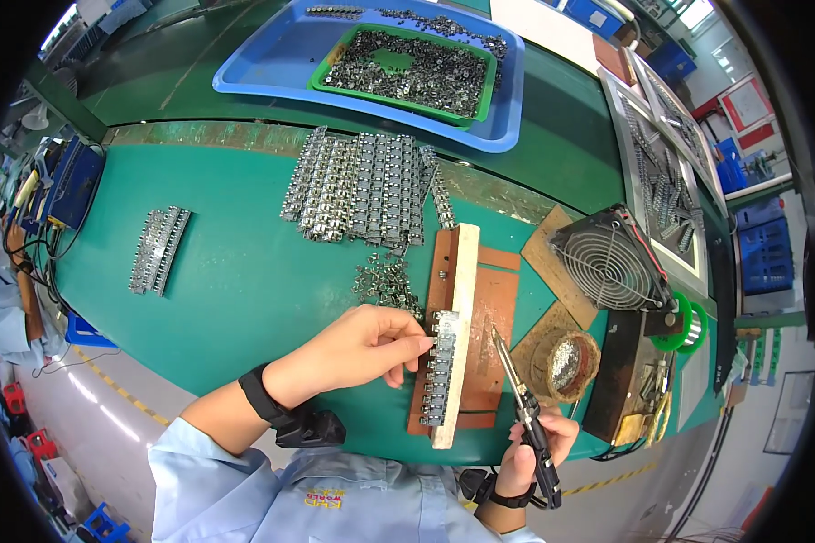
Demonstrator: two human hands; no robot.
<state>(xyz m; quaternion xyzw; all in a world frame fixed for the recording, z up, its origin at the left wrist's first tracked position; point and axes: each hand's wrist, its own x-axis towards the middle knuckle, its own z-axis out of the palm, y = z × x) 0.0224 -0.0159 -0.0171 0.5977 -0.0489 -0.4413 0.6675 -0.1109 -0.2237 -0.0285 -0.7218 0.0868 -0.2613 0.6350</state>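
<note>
My left hand (362, 351) reaches over the brown board (496, 312), thumb and forefinger pinched together at the strip of small metal parts (437, 385). Whatever is between those fingertips is too small to make out. The strip lies along the left side of a pale bar (463, 290) on the board. In my right hand (518, 463) is a soldering iron (536, 445), its tip pointing up over the board's right side, apart from the strip. Loose small metal parts (385, 282) lie in a heap just beyond my left hand.
Stacked metal strips (362, 190) stand behind the heap; more strips (159, 250) lie at left. A fan (607, 258), a round tin (566, 362) and a green solder spool (688, 326) crowd the right. Behind, a blue tray (272, 77) holds a green tray (480, 109) of parts.
</note>
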